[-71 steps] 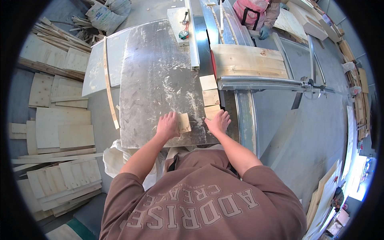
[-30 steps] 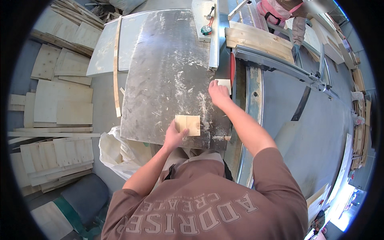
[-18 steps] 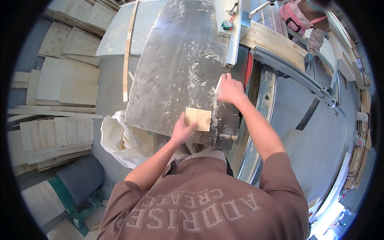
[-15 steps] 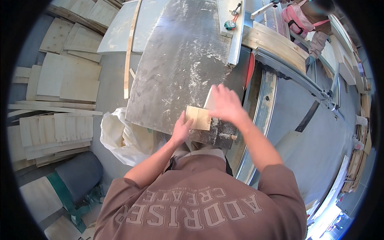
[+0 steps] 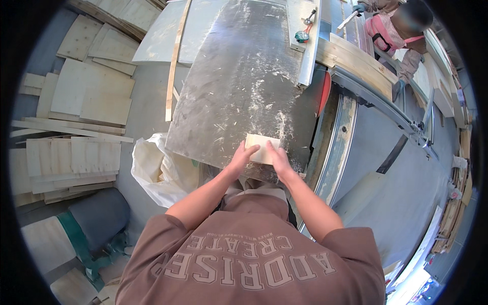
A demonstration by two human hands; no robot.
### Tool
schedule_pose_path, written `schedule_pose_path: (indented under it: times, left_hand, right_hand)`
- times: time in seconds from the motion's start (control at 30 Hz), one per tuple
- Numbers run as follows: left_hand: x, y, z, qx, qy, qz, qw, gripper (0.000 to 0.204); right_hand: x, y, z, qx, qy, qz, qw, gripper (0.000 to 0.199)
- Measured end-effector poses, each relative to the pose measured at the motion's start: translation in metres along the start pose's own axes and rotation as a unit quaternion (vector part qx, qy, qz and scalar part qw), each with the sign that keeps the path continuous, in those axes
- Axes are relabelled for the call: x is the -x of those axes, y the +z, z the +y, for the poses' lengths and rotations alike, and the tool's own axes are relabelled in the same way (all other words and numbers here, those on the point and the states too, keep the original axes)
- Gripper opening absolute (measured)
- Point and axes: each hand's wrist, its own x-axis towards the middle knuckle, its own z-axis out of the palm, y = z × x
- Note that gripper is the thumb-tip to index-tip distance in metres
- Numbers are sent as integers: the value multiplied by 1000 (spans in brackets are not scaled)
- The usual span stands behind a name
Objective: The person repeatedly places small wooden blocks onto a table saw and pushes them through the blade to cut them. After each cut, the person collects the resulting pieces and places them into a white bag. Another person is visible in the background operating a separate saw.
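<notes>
A small pale wooden board [image 5: 263,144] lies at the near edge of a dark, sawdust-strewn machine table [image 5: 229,101]. My left hand [image 5: 242,158] is closed on its left side, with the thumb over the top face. From the right, my right hand [image 5: 279,159] grips the opposite side, its thumb also on the face. The fingers under the board are hidden. Whether it is one piece or two stacked pieces, I cannot tell.
A metal fence [image 5: 308,61] and a tape measure [image 5: 302,36] are at the far right of the table, near a red curved part [image 5: 324,94]. A white sack [image 5: 157,173] stands at left, beside stacked boards [image 5: 91,101]. A co-worker [image 5: 394,33] handles planks [image 5: 356,58].
My right hand, blurred beside a whitish piece earlier, has come down to the board's right side. The yellowish board face now shows pale. The co-worker has shifted farther into view.
</notes>
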Motion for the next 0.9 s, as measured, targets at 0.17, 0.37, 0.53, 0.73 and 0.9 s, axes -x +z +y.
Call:
schedule_pose_path:
  times: [0.17,0.37,0.53,0.73,0.9]
  left_hand:
    - [-1,-13,-7,-59,-33,-12,998,64]
    - [-24,-27,-38,-8,10,-37,999,63]
    - [-12,-41,-9,-116,-7,42,992,82]
    - [-13,-44,-6,-299,-25,102,948,101]
    - [-23,-55,-5,-185,-31,28,982,103]
  right_hand:
    - [10,35,-8,-129,-21,23,991,52]
    - [3,40,10,-176,-2,29,984,54]
    - [-3,41,24,-175,-21,23,984,58]
    - [-10,43,27,-148,-8,58,987,68]
    - [-1,54,17,-204,14,75,976,75]
